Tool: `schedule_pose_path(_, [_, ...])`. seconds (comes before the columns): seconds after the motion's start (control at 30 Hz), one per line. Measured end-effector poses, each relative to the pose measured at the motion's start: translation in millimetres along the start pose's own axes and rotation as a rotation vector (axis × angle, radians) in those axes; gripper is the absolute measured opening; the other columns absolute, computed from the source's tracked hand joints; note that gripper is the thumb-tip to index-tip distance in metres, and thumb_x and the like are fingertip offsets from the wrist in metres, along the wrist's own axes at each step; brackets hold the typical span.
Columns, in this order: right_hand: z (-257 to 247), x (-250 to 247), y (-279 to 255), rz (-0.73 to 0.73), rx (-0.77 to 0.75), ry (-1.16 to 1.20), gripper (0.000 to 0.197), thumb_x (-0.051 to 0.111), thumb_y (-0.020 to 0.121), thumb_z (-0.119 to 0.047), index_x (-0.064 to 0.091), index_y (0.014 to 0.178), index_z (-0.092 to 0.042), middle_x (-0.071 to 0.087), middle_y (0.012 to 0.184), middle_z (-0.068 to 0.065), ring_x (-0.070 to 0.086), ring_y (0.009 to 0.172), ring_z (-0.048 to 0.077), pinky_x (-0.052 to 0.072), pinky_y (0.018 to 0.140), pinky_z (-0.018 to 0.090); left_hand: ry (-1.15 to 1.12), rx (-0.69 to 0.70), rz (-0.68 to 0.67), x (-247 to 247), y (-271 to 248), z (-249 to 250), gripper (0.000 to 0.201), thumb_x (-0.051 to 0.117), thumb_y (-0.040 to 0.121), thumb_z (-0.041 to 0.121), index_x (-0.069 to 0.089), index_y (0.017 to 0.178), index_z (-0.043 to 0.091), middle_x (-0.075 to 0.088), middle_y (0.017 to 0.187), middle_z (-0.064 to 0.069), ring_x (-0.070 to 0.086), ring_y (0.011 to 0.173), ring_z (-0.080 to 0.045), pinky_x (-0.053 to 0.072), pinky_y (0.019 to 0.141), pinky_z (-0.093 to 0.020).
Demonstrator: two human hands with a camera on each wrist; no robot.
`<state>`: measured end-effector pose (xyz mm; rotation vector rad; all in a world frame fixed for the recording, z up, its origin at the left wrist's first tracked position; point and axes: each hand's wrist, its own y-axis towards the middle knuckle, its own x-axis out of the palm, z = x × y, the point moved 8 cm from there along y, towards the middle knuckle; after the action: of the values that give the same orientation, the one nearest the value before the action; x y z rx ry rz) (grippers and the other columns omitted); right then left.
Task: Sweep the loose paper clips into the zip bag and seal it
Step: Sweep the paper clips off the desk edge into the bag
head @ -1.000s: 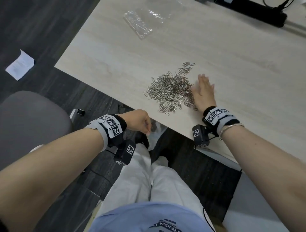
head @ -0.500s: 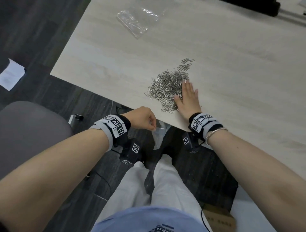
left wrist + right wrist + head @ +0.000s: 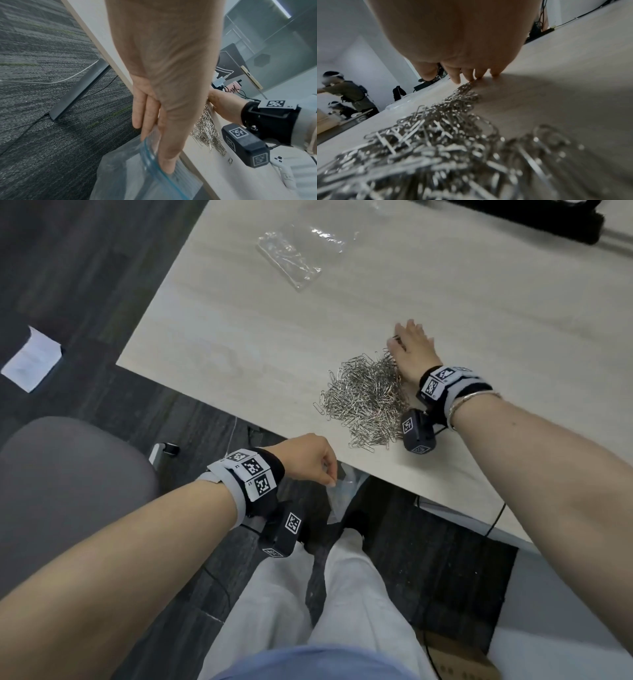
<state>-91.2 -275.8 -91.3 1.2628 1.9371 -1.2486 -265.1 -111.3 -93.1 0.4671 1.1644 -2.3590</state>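
A heap of silver paper clips [image 3: 366,402] [image 3: 436,135] [image 3: 208,135] lies on the pale wooden table [image 3: 274,344] close to its near edge. My right hand [image 3: 412,350] lies flat with straight fingers [image 3: 467,75] on the table at the heap's far right side, touching the farthest clips. Below the table edge my left hand [image 3: 308,457] pinches the rim of a clear zip bag [image 3: 342,491] [image 3: 137,169] with a blue zip strip, its thumb [image 3: 169,165] inside the open mouth. The bag hangs under the edge, just left of the heap.
A second clear plastic bag [image 3: 291,261] with a few clips lies at the table's far side. A black power strip [image 3: 534,224] sits at the far right. A grey chair [image 3: 68,491] stands left of my legs; white paper [image 3: 32,359] lies on the dark carpet.
My right hand has gone from the heap's near right side back to its far end, stretched flat. The heap is more gathered toward the edge. The left hand still holds the bag under the edge.
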Motion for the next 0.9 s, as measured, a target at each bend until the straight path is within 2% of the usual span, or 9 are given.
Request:
schedule_pose_path(0.1, [-7,10,-14,-0.057,-0.051,0.002,0.056,0.022,0.101,-0.042,0.015,0.149,-0.015,-0.001,0.158,0.008,-0.004,0.146,0.022,-0.005,0.117,0.039,0.013,0.014,-0.013,3,-1,0,0.004,0.075,0.075,0.025,0.075,0.077,0.022,0.074,0.087,-0.003,0.067,0.09,-0.019,0.053,0.081,-0.037])
schedule_pose_path(0.2, [-11,18,-35,-0.058,-0.077,0.036,0.055,0.025,0.101,-0.041,0.019,0.149,-0.014,0.003,0.159,0.008,-0.001,0.147,0.021,-0.004,0.117,0.036,0.046,0.035,-0.02,3,-1,2,0.004,0.075,0.076,0.024,0.075,0.078,0.022,0.074,0.084,-0.002,0.065,0.08,-0.017,0.053,0.076,-0.034])
schedule_pose_path(0.3, [-10,10,-58,0.044,-0.068,0.103,0.054,0.029,0.101,-0.036,0.015,0.149,-0.015,0.004,0.159,0.007,-0.001,0.147,0.02,-0.006,0.116,0.034,0.073,0.066,0.002,2,-2,5,0.005,0.074,0.077,0.024,0.076,0.08,0.02,0.073,0.082,0.001,0.063,0.076,-0.015,0.049,0.07,-0.028])
schedule_pose_path(0.4, [1,-1,-92,0.169,-0.001,0.271,0.051,0.033,0.1,-0.02,0.019,0.149,-0.017,0.011,0.158,0.004,0.006,0.146,0.016,0.0,0.117,0.029,0.116,0.1,0.04,5,-3,7,0.008,0.072,0.08,0.023,0.076,0.085,0.018,0.072,0.086,0.003,0.057,0.074,-0.009,0.039,0.067,-0.021])
schedule_pose_path(0.47, [15,0,-119,0.238,0.055,0.349,0.053,0.035,0.096,-0.008,0.024,0.148,-0.016,0.018,0.157,0.003,0.013,0.145,0.015,0.006,0.116,0.025,0.137,0.133,0.066,7,-5,9,0.009,0.071,0.081,0.022,0.075,0.086,0.016,0.072,0.087,0.001,0.057,0.075,-0.01,0.039,0.068,-0.022])
schedule_pose_path(0.53, [33,12,-144,0.256,0.122,0.355,0.056,0.035,0.094,-0.003,0.025,0.147,-0.014,0.021,0.156,0.004,0.016,0.145,0.016,0.007,0.114,0.022,0.14,0.155,0.063,11,-6,8,0.009,0.071,0.081,0.02,0.075,0.087,0.016,0.072,0.088,-0.001,0.06,0.078,-0.013,0.043,0.071,-0.024])
schedule_pose_path(0.7, [53,48,-167,0.175,0.171,0.27,0.058,0.033,0.095,-0.004,0.013,0.149,-0.009,0.008,0.158,0.01,0.005,0.147,0.02,-0.002,0.118,0.029,0.132,0.191,0.1,19,-7,4,0.013,0.066,0.08,0.014,0.074,0.09,0.014,0.071,0.09,-0.004,0.064,0.083,-0.02,0.051,0.078,-0.034])
schedule_pose_path(0.83, [37,68,-173,0.161,0.149,0.227,0.065,0.034,0.092,-0.001,0.004,0.149,-0.006,0.0,0.158,0.013,-0.002,0.147,0.023,-0.006,0.116,0.028,0.121,0.249,0.151,24,-9,8,0.013,0.066,0.08,0.01,0.074,0.09,0.01,0.07,0.09,-0.004,0.064,0.084,-0.023,0.049,0.078,-0.032])
schedule_pose_path(0.9, [24,83,-180,0.14,0.128,0.189,0.069,0.036,0.09,-0.001,0.001,0.149,-0.006,-0.003,0.158,0.012,-0.005,0.147,0.023,-0.008,0.116,0.028,0.108,0.256,0.158,27,-10,7,0.01,0.068,0.081,0.011,0.074,0.089,0.01,0.071,0.091,-0.005,0.064,0.09,-0.024,0.05,0.081,-0.037])
